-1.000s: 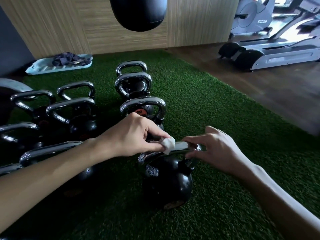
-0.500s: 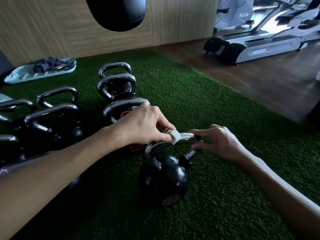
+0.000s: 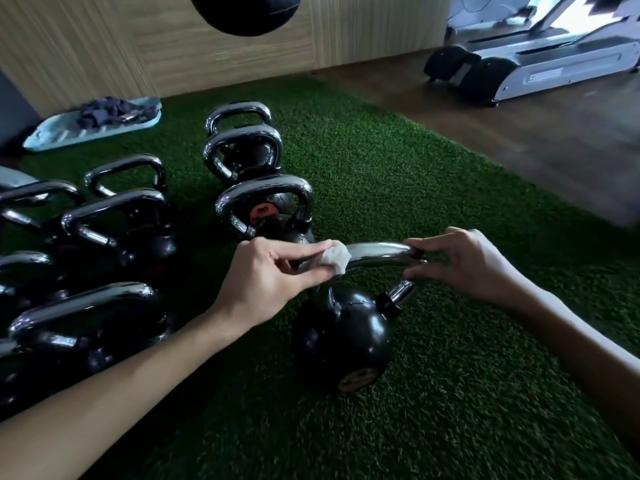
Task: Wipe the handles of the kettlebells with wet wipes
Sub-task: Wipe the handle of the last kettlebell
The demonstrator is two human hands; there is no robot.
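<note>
A black kettlebell point(image 3: 343, 337) stands on the green turf in front of me, and its chrome handle point(image 3: 377, 255) runs left to right between my hands. My left hand point(image 3: 273, 275) pinches a small crumpled white wet wipe point(image 3: 336, 258) against the left part of that handle. My right hand point(image 3: 460, 263) grips the handle's right corner with thumb and fingers. Several more black kettlebells with chrome handles stand in rows to the left and behind, the nearest one point(image 3: 266, 213) right behind my left hand.
A light blue tray point(image 3: 52, 135) with a dark cloth lies on the turf at the back left by the wooden wall. A black punching bag point(image 3: 246, 12) hangs overhead. A treadmill point(image 3: 540, 67) stands on the wooden floor at the back right.
My left hand with the wipe has slid a little to the left along the handle. The right hand keeps its hold. The camera has shifted, so the scene sits further right.
</note>
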